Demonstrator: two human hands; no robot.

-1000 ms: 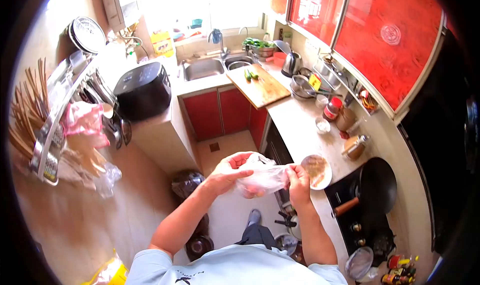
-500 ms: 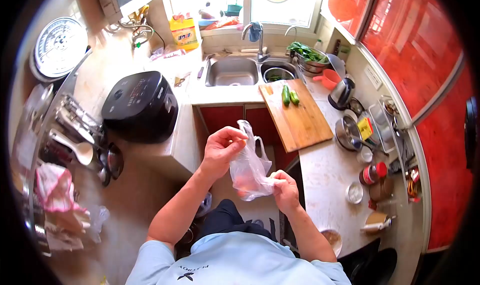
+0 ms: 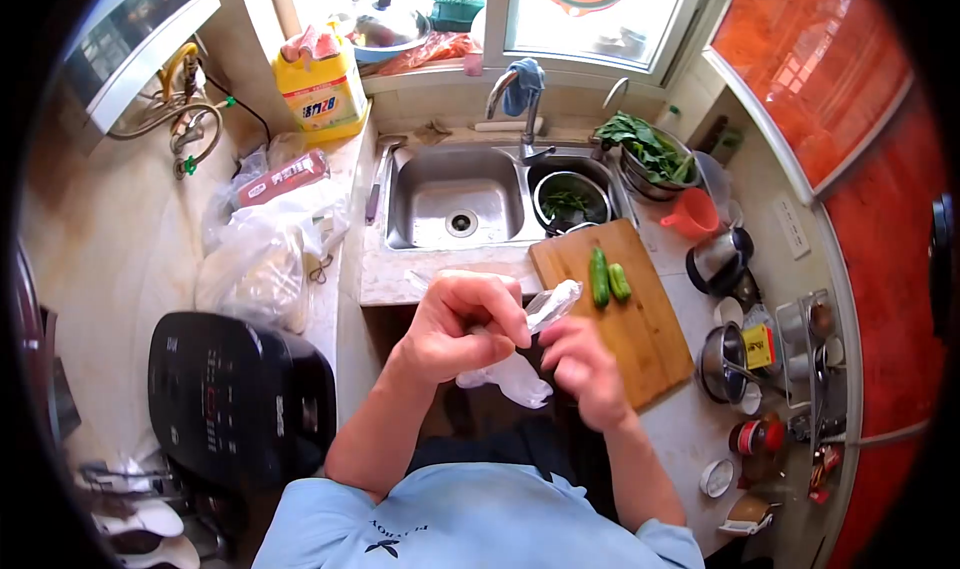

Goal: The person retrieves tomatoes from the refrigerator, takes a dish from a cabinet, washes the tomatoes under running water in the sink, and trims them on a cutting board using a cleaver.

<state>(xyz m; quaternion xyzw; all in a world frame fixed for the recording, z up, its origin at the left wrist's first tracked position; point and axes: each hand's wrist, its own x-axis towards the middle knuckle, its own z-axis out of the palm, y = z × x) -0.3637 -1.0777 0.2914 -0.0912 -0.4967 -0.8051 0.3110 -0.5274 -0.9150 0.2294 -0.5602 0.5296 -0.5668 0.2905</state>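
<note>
A thin, clear plastic bag hangs in front of my body. My left hand is closed on its gathered upper part, and a crumpled end sticks out to the right past the fingers. Right beside that end is my right hand, its fingers curled and smeared by motion. Whether they grip the plastic does not show. What the bag holds cannot be made out. Beyond my right hand, a wooden cutting board bears two green cucumber pieces.
A double sink lies ahead, with a pot of greens in its right basin. On the left stand a black cooker and a yellow jug. A kettle, a saucepan and jars line the right counter.
My view has shifted toward the sink and window. My hands have come closer together, and the bag is now bunched up by my left hand instead of stretched between both.
</note>
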